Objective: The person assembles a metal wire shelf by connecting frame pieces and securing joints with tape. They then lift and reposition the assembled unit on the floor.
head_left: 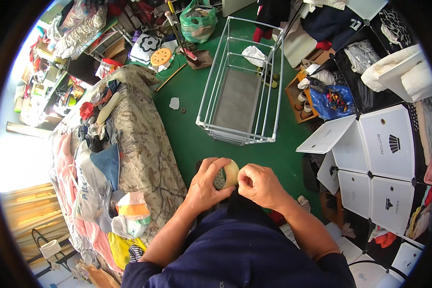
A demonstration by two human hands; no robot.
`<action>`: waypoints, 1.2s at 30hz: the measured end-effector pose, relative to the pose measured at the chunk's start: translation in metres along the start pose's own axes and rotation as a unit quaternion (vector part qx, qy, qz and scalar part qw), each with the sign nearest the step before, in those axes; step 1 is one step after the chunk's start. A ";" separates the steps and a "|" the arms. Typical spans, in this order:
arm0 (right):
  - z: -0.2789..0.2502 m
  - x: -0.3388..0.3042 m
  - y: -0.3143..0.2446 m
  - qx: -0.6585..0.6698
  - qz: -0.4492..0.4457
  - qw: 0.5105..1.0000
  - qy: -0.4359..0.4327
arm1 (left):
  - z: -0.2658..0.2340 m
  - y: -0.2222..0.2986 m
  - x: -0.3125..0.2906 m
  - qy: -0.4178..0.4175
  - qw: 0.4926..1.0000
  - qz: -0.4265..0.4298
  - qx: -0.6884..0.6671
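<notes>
- The left hand [202, 188] curves half open around the tape roll [232, 173], gripping its rim.
- The tape roll sits between the 2 hands, its hole facing the left palm.
- The right hand [261, 185], just beside it, is pinched; whether it holds anything cannot be told.
- Ahead stands the rack [236, 102], long axis running away.

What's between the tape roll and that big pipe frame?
Just bare green floor shows between the tape roll and the pipe frame in the head view. The left hand holds the tape roll, with the right hand beside it.
</notes>
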State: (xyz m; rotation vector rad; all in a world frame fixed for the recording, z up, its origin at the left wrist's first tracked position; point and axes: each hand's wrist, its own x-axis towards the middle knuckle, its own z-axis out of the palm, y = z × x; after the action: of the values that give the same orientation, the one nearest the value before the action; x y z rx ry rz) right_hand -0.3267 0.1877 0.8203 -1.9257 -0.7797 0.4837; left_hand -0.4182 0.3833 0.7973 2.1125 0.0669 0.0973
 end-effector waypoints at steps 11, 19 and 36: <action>-0.013 0.004 -0.007 -0.054 -0.064 0.996 0.012 | 0.007 0.007 0.000 -0.027 0.998 -0.056 -0.018; -0.001 -0.004 0.008 -0.119 -0.102 0.987 0.033 | 0.012 0.003 -0.004 -0.060 0.996 -0.063 -0.014; -0.028 0.010 0.000 -0.024 -0.169 0.985 -0.036 | 0.009 -0.009 0.008 -0.085 0.993 0.010 -0.087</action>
State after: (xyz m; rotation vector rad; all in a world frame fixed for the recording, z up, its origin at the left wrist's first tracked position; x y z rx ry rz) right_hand -0.3022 0.1772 0.8333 -1.7796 -1.1491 0.3290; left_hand -0.4098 0.3811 0.7854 1.9399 -0.0638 -0.0636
